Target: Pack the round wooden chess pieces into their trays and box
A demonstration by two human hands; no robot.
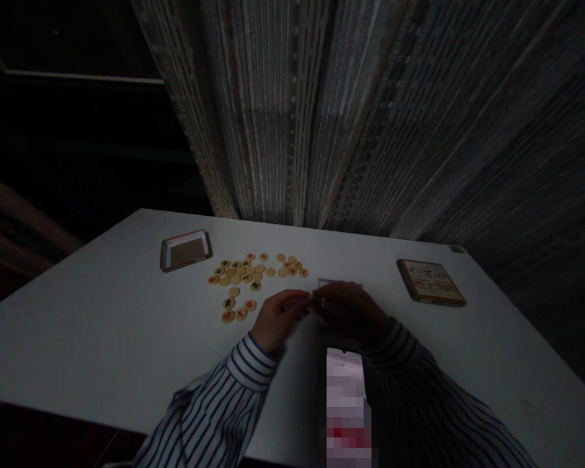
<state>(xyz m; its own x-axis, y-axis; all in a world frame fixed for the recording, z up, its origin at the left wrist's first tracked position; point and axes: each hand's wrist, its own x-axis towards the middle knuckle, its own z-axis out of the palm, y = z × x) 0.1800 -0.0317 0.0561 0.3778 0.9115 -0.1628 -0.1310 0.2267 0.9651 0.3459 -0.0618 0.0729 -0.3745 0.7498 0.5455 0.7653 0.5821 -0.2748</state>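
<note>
My left hand and my right hand meet near the middle of the white table, fingers pinched together on a small pale folded sheet that shows just behind them. Both wrists wear striped sleeves. Several round wooden game pieces with red and black marks lie scattered just left of and beyond my left hand. The scene is dim, and what exactly the fingers hold is hard to make out.
An open empty box tray lies at the back left of the pieces. A flat printed box lid rests at the right. A phone lies near the front edge. Dark curtains hang behind the table.
</note>
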